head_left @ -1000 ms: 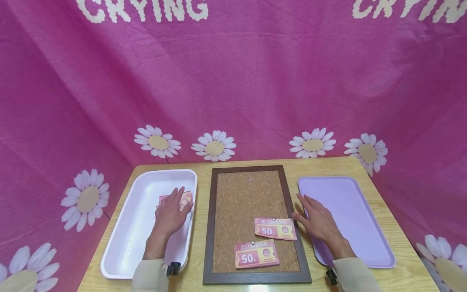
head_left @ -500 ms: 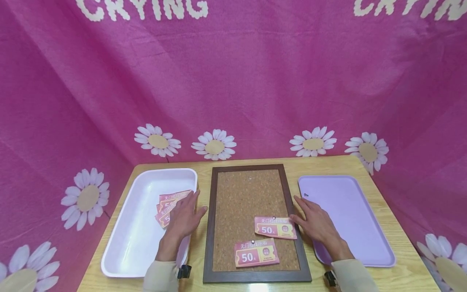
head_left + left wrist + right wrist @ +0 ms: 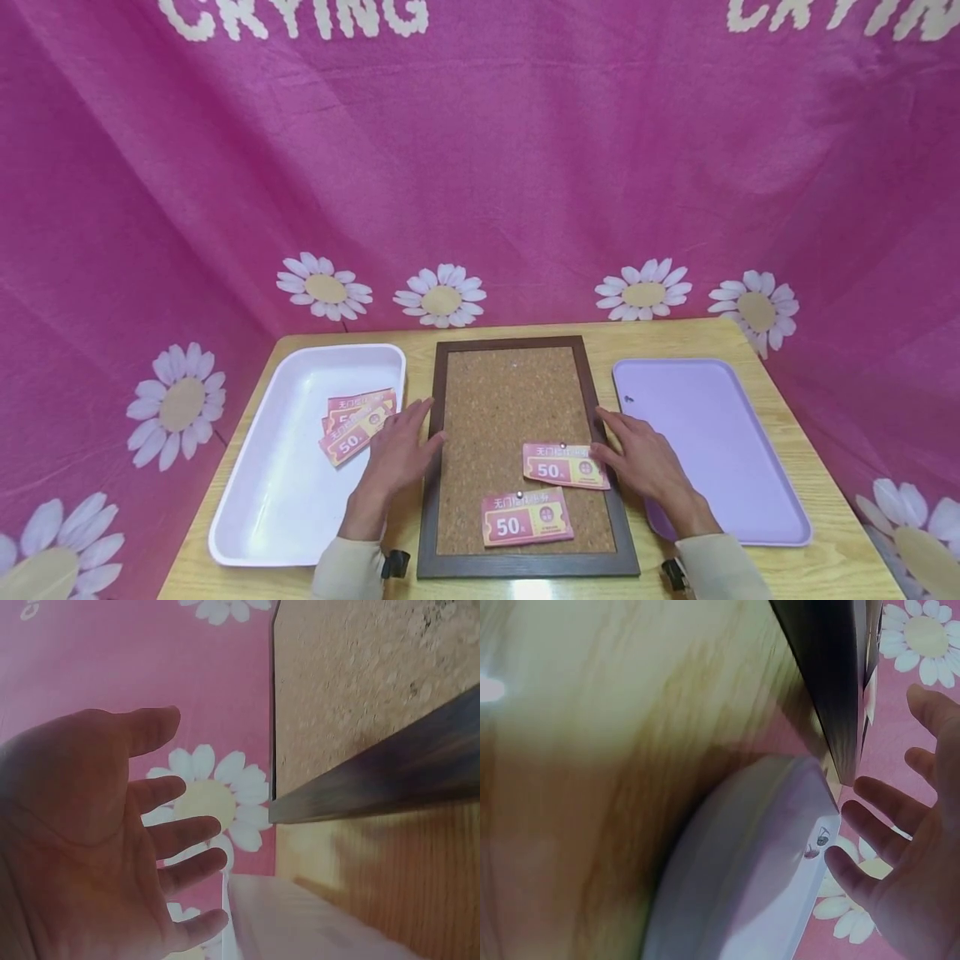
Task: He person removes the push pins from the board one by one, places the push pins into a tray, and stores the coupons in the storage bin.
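Observation:
A cork board (image 3: 480, 467) in a dark frame lies on the table, and two pink "50" coupons are on it. The lower coupon (image 3: 528, 525) and the upper coupon (image 3: 558, 473) each have a pushpin at the top edge. My left hand (image 3: 393, 458) is at the board's left frame, thumb reaching over it. In the left wrist view its fingers (image 3: 187, 838) are spread and hold nothing. At the board's right frame is my right hand (image 3: 645, 458), thumb close to the upper coupon's end. Its extended fingers (image 3: 877, 832) hold nothing either.
A white tub (image 3: 270, 492) at the left contains several coupons (image 3: 356, 433), fanned over each other. The purple tray (image 3: 727, 467) at the right has a small pushpin (image 3: 629, 399) near its far left corner. A pink flowered cloth (image 3: 495, 183) hangs behind the table.
My left hand has moved right, from over the coupons in the white tub to the board's left frame. My right hand has shifted slightly left, uncovering the pushpin on the purple tray.

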### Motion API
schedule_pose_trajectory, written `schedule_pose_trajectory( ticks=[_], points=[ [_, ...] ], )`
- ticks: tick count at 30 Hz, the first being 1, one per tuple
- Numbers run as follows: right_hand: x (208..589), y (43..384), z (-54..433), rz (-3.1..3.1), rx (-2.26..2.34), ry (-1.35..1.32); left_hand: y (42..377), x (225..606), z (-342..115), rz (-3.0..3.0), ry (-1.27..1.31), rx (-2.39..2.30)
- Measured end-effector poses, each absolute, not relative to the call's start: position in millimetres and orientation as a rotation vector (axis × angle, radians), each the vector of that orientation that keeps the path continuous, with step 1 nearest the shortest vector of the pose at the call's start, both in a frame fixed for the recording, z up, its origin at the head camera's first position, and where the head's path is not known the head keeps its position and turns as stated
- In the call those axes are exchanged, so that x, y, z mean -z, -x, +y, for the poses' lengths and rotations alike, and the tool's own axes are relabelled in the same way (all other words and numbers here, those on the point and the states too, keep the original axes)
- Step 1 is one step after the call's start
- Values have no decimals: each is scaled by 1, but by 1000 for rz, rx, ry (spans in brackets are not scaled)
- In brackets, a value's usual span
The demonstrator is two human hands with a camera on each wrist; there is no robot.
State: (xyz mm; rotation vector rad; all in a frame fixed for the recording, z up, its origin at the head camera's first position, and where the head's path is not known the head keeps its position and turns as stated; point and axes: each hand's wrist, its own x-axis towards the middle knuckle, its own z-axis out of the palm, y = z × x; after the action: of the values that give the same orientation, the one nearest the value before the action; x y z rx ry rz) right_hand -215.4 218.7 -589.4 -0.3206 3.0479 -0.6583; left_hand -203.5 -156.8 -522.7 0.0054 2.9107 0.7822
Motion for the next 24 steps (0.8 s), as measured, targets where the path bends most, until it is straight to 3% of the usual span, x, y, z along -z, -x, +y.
schedule_pose_trajectory(
  ticks=[24],
  points=[
    [594,211,197,3055,655,350,199,536,-117,3019,-175,-833]
  ],
)
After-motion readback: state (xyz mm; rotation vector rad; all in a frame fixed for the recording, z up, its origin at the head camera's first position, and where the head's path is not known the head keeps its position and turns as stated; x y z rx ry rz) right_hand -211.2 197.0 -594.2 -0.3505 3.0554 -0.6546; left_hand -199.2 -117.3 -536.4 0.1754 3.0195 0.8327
